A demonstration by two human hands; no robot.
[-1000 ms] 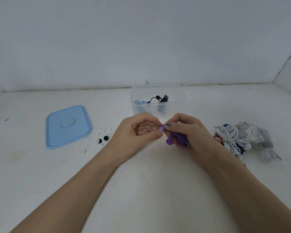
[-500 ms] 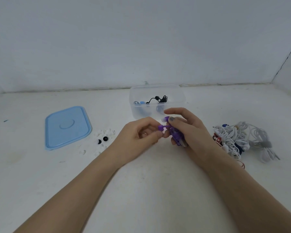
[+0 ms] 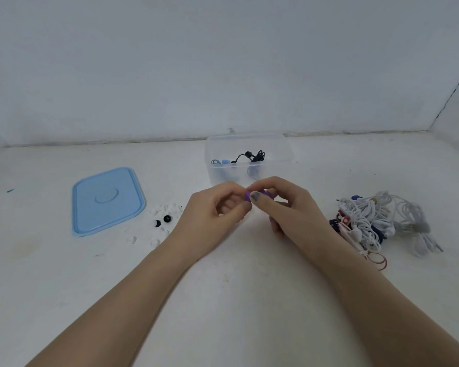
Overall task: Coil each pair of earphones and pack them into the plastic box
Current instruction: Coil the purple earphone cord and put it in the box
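- Our left hand (image 3: pixel 217 210) and right hand (image 3: pixel 284 207) meet fingertip to fingertip above the white bench (image 3: pixel 236 300), both pinching the purple earphones (image 3: pixel 249 194), which our fingers mostly hide.
- Just beyond the hands stands the clear plastic box (image 3: pixel 249 157), with black and blue earphones (image 3: pixel 249 157) inside.
- Right of our right hand lies a tangled pile of earphones (image 3: pixel 376 221); well left of our left hand lies the blue lid (image 3: pixel 106 201).

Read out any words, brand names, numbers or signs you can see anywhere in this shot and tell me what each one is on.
No readable text anywhere.
Blue lid: only a raised curved mark, no letters or numbers.
Plastic box: clear walls, no label visible.
Purple earphones held by the left hand and right hand: mostly hidden, no marking shows.
Tangled earphone pile: any print is too small to read.
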